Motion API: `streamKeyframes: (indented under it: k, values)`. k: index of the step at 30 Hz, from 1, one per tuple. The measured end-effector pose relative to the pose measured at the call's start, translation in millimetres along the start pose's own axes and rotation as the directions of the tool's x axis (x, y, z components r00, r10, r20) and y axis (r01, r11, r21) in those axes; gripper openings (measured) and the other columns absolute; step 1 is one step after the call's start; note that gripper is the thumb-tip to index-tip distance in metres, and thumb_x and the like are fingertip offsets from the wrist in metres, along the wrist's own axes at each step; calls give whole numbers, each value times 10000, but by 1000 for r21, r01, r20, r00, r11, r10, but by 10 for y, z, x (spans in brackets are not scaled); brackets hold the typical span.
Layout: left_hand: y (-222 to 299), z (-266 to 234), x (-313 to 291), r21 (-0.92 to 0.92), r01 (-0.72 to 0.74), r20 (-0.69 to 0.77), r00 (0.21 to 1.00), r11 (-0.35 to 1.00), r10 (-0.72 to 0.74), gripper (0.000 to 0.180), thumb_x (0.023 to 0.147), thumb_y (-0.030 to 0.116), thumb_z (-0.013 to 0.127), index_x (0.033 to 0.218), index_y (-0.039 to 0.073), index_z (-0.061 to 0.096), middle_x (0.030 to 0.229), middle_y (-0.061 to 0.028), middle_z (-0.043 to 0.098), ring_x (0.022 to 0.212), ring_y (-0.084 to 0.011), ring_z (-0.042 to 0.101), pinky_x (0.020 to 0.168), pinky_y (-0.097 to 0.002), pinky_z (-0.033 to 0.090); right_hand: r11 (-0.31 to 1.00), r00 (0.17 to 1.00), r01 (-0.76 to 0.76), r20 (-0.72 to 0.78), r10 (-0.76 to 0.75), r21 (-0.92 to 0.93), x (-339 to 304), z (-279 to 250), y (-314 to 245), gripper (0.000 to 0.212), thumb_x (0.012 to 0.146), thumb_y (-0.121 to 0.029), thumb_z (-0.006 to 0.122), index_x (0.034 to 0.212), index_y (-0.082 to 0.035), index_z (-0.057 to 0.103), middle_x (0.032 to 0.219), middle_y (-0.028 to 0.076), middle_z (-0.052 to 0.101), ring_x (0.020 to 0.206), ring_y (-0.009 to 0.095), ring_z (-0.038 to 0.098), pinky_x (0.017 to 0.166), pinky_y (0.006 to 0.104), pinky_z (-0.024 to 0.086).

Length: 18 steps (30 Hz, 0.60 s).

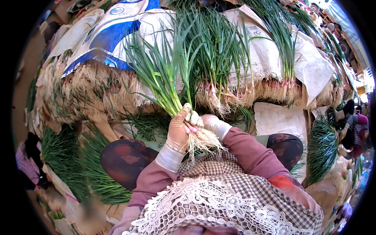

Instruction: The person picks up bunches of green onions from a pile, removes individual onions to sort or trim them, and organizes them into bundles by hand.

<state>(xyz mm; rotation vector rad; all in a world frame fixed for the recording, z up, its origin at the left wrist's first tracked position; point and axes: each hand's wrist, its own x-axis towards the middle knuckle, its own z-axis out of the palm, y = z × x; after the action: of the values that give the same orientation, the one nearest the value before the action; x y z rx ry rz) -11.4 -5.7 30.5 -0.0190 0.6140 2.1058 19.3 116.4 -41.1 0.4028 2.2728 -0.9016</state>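
Sacks (pixel 254 49) beyond — scallions (pixel 166 88) inside left grip (pixel 179 131).

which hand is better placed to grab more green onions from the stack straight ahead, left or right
Probably the right hand: it sits just below that stack, though its fingertips are hidden. The left hand is closed around the held bunch.

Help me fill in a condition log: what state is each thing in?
Left hand: closed around held onion bunch
Held onion bunch: tilted, leaves up, roots dangling
Right hand: beside the bunch, grip unclear
Loose onions ahead: lying on white sack, roots nearest
White sack: spread out, creased
Blue-and-white sack: draped over rooted pile
Checked apron: worn
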Motion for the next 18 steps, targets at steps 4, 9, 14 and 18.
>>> streamKeyframes:
  k: [4, 9, 14, 18]
  values:
    - [-1, -124, 54, 99, 78, -130, 989, 992, -65, 231, 825, 223, 499, 778, -3, 506, 488, -40, 420, 438, -155, 431, 555, -302, 425, 997, 825, -52, -565, 8, -62, -370, -303, -156, 265, 782, -326, 502, 837, -68, 527, 757, 111, 556, 722, 239, 553, 670, 357, 449]
    - [4, -82, 11, 272, -38, 158, 987, 961, -5, 196, 800, 176, 505, 764, -17, 498, 486, -43, 435, 409, -123, 451, 527, -270, 443, 960, 647, -275, -751, 136, -63, -225, -727, 108, 352, 727, -363, 587, 895, -67, 495, 758, 114, 557, 687, 246, 547, 610, 316, 445]
    - [211, 88, -5, 42, -126, 266, 958, 991, 110, 232, 800, 175, 516, 881, -42, 491, 521, -56, 470, 517, -162, 508, 573, -301, 451, 601, 692, 546, -718, 68, 583, -719, -1105, 12, 151, 827, -192, 477, 815, -52, 534, 718, 47, 549, 608, 127, 493, 574, 252, 418]
    - [303, -98, 78, 98, 24, 28, 999, 995, -27, 241, 812, 148, 482, 931, -61, 502, 508, -54, 443, 521, -179, 492, 585, -307, 447, 875, 769, 256, -635, 74, 411, -599, -1240, 149, 171, 819, -205, 486, 816, -43, 540, 721, 39, 537, 612, 98, 469, 583, 247, 406]
